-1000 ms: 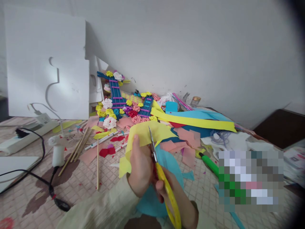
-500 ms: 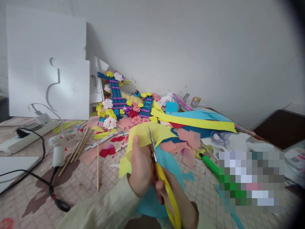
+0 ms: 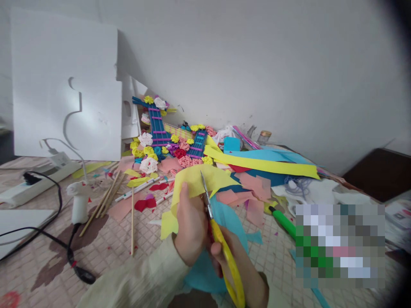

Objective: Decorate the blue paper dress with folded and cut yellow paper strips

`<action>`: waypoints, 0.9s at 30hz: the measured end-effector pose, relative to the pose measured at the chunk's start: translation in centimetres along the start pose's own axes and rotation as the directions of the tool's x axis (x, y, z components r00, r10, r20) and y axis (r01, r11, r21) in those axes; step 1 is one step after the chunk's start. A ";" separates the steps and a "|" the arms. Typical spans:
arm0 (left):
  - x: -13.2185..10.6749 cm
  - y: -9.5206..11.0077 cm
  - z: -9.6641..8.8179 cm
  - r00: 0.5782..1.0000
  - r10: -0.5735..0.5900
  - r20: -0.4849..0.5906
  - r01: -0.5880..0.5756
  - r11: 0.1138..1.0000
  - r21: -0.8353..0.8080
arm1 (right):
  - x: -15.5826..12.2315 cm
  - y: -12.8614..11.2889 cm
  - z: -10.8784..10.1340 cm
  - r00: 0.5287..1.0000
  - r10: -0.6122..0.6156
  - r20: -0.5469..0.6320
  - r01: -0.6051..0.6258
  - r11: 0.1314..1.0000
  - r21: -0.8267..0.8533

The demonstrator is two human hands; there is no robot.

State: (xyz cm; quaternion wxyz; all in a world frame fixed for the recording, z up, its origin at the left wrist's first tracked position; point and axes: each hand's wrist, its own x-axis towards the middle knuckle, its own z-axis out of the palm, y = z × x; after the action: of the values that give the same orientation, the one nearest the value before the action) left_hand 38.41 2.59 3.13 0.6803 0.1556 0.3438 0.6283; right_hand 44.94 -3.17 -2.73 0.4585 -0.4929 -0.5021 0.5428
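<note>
My left hand (image 3: 192, 224) is closed on a curled piece of yellow crepe paper (image 3: 192, 177), its thumb pressed against the near side. In my right hand (image 3: 236, 252) is a pair of scissors (image 3: 226, 248) with yellow handles, fingers wrapped round the grips. The metal blades point up and slightly left, lying against the yellow paper; how far they are apart is hard to see. Under both hands lies a large light blue paper piece (image 3: 231, 218). Part of my right hand is hidden behind the scissors.
Crafted paper flowers and blue ladder-like strips (image 3: 157, 128) stand at the back. Long yellow strips (image 3: 263, 164) lie behind my hands. On the left are a glue gun (image 3: 79, 203), wooden sticks (image 3: 102, 203), a power strip (image 3: 38, 182) and cables. A green pen (image 3: 282, 222) lies right.
Almost nothing differs. The view has shifted very slightly, while both hands, the yellow paper and the scissors keep nearly the same pose.
</note>
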 end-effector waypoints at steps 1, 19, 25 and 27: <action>0.0 0.0 0.0 1.000 -0.002 0.005 0.002 1.000 0.003 | 0.0 0.0 0.0 1.000 0.006 -0.002 -0.006 1.000 0.003; 0.1 -0.1 0.0 0.996 0.037 0.079 -0.036 0.999 -0.008 | -0.2 -0.9 0.2 0.997 0.076 -0.026 -0.076 0.997 0.033; -0.1 0.0 0.3 0.979 0.053 0.198 -0.040 0.997 -0.068 | -0.1 -0.8 0.1 0.995 0.091 -0.039 -0.091 0.996 0.015; -0.1 0.0 0.4 0.961 0.039 0.275 -0.014 0.996 -0.093 | -0.1 -0.7 0.1 0.997 0.074 -0.029 -0.073 0.997 0.026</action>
State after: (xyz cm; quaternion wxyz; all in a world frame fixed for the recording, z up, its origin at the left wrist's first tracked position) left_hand 38.64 2.58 3.48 0.7196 0.2157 0.2144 0.6243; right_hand 44.87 -3.21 -2.03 0.4519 -0.5134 -0.4699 0.5580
